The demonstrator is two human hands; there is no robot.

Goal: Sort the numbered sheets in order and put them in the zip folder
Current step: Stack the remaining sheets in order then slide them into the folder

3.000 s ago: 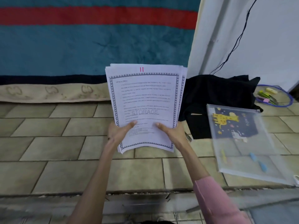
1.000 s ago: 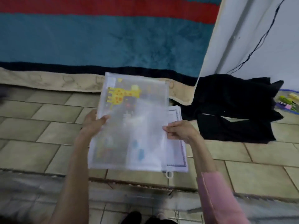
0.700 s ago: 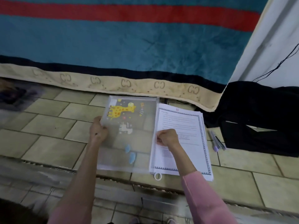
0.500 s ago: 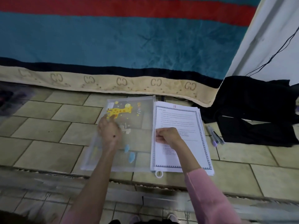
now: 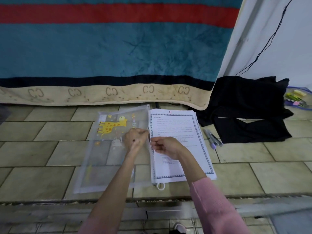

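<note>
My left hand (image 5: 135, 138) and right hand (image 5: 166, 146) pinch the clear giraffe-print zip folder (image 5: 108, 149) at its long zipper edge; the white bordered sheet stack (image 5: 182, 132) lies just right of that edge — right hand nearer.

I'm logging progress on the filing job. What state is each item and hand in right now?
Zip folder: flat on the floor, no sheets inside, right edge pinched.
Sheets: stacked beside the folder, page 11 on top.
Left hand: pinching the folder's edge.
Right hand: pinching the same edge.
Pens: lying loose on the tiles.
</note>
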